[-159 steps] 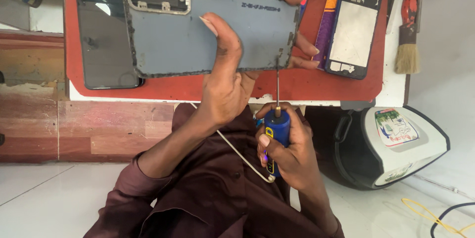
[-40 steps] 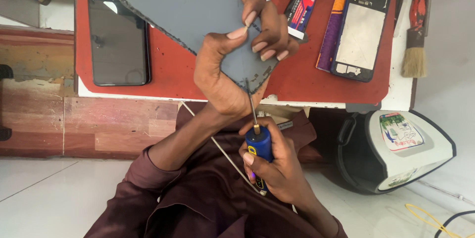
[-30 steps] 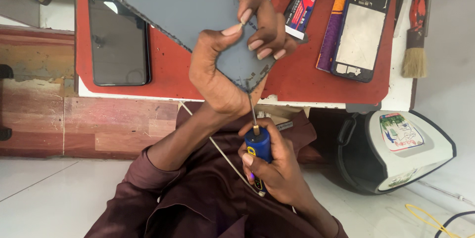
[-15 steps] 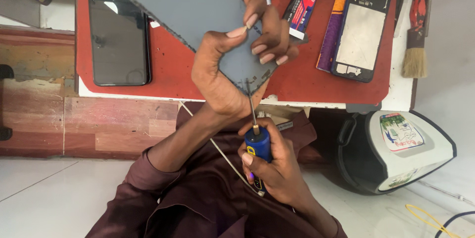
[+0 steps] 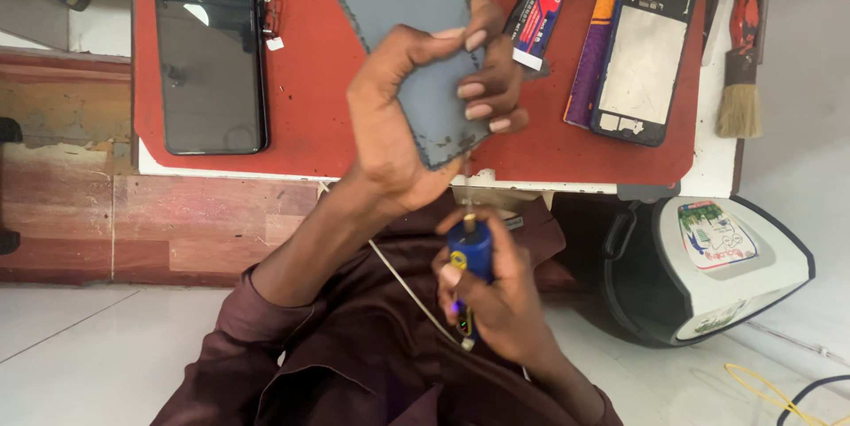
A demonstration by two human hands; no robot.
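Black phone: laid screen-up at the left end of the red mat, upright along the mat's left edge, well apart from both hands.
Small parts: a few tiny pieces are seen just right of the black phone's top corner, on the mat; their kind cannot be told.
Left hand: raised above the mat, closed around the grey back cover; the thumb is pressed on the near face, and the fingers are wrapped round the right edge, their tips shown against the cover.
Grey back cover: held tilted in the air over the middle of the mat, its lower corner pointed down toward the table edge; dark residue is seen along its rim.
Right hand: held below the table edge, above the lap, fingers curled tight around the blue-handled tool.
Blue-handled tool: gripped upright, its thin metal tip set at the cover's lower corner; a thin pale cord is seen beside it, crossing the maroon sleeve.
Red-and-blue packet: laid slanted on the mat, just right of the left hand.
Phone frame: laid open-side-up on an orange and purple case, near the mat's right end.
Brush: laid beyond the mat's right edge.
White-and-black device: set on the floor at the right, below the table.
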